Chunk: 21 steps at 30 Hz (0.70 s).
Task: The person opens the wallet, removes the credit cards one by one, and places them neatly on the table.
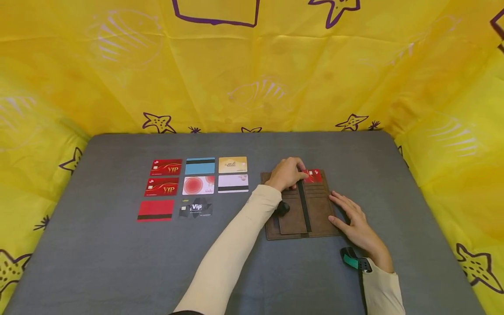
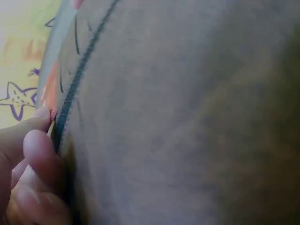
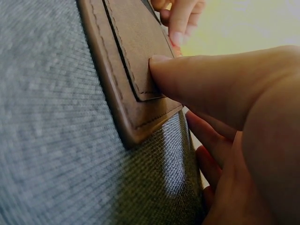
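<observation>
A brown wallet (image 1: 320, 214) lies spread open, with a dark elastic strip (image 1: 305, 210) down its middle flap. At the top of its right side a red card (image 1: 313, 176) sticks up out of a slot. My left hand (image 1: 285, 174) reaches across the wallet and pinches this card at its left end. The left wrist view shows the fingertips (image 2: 42, 115) at the card beside the strip. With relaxed, extended fingers, my right hand (image 1: 354, 225) rests at the wallet's right edge. Its thumb (image 3: 187, 75) lies on the leather in the right wrist view.
Left of the wallet, several cards lie in rows on the grey table (image 1: 118, 262): red VIP cards (image 1: 167, 167), a blue card (image 1: 200, 166), a gold card (image 1: 232, 165), white ones and a dark see-through card (image 1: 196, 208). A yellow patterned cloth (image 1: 252, 87) hangs around the table.
</observation>
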{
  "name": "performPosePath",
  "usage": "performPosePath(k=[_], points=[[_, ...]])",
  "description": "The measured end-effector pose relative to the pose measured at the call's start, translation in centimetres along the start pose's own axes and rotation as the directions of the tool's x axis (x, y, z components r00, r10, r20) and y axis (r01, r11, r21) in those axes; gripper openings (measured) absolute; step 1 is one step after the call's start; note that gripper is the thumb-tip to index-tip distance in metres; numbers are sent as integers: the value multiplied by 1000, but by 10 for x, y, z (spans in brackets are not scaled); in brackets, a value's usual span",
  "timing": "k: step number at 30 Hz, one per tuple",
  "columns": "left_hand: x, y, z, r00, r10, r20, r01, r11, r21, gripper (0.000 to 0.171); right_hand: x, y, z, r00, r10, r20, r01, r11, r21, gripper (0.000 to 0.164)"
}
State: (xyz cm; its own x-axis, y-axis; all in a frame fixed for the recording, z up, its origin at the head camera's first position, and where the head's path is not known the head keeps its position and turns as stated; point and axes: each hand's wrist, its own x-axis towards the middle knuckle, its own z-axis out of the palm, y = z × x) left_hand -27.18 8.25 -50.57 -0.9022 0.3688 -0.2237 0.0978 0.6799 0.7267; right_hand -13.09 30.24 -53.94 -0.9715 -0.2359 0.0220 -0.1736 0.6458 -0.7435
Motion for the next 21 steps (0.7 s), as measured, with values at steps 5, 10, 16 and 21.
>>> performPosePath(k=[5, 10, 16, 21], points=[[1, 2, -1, 997, -64, 44, 68, 994, -84, 21, 0, 0, 0, 1000, -1, 0, 1, 1000, 2, 57], [3, 4, -1, 991, -114, 73, 123, 981, -149, 23, 0, 1, 0, 1000, -6, -10, 6, 1000, 0, 58], [5, 4, -1, 992, -115, 51, 124, 954, -271, 20, -1, 1, 0, 1000, 5, -5, -5, 1000, 5, 58], [4, 3, -1, 990, -139, 6, 129, 900, -415, 19, 0, 2, 1, 1000, 2, -2, -2, 1000, 4, 58]])
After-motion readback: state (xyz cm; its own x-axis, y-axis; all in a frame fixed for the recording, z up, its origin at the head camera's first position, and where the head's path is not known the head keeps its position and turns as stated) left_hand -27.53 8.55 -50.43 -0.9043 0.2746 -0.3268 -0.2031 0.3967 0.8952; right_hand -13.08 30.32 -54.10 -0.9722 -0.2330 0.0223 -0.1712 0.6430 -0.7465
